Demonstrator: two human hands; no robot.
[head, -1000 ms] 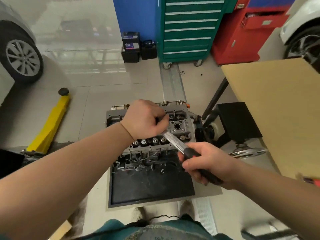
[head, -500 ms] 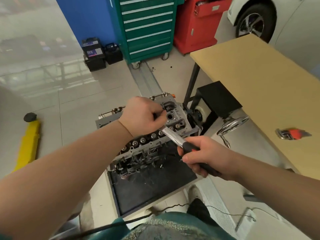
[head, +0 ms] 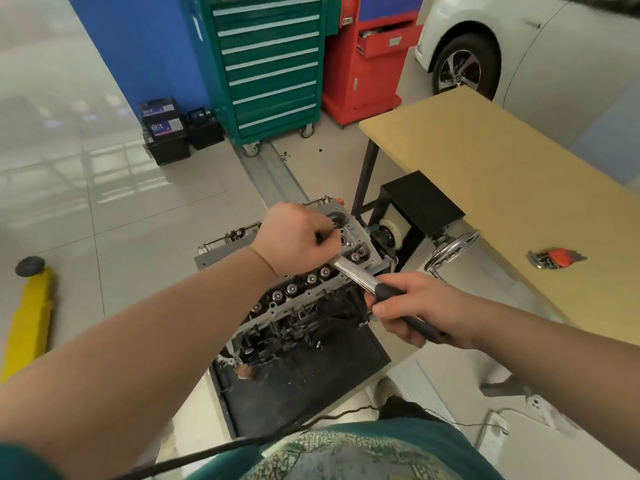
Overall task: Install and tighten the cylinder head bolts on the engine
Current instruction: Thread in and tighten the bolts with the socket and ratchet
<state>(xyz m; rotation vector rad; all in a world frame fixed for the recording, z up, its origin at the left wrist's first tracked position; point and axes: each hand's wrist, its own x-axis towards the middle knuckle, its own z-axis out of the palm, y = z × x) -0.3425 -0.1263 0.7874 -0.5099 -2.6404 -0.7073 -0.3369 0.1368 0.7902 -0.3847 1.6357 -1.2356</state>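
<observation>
The engine sits on a stand over a black tray on the floor, its cylinder head facing up and tilted across the view. A wrench lies over the far right end of the head, its shiny shaft running back toward the person and its black handle low on the right.

The left hand is curled into a fist over the wrench's head end, knuckles up, fingers wrapped down around the tool where it meets the engine; what sits under the fist is hidden, so the bolt itself cannot be seen. The left forearm reaches in from the lower left, nearly straight.

The right hand grips the black handle, fingers closed round it and thumb lying along the top, with the wrist bent slightly inward. The right forearm comes in from the lower right.

Just right of the engine stands a black box with a shiny handwheel beside it. Beyond that is a tan table with a small red and metal tool on it. Farther back stand a green drawer cabinet, a red cabinet and a white car. A yellow jack lies at the far left.
</observation>
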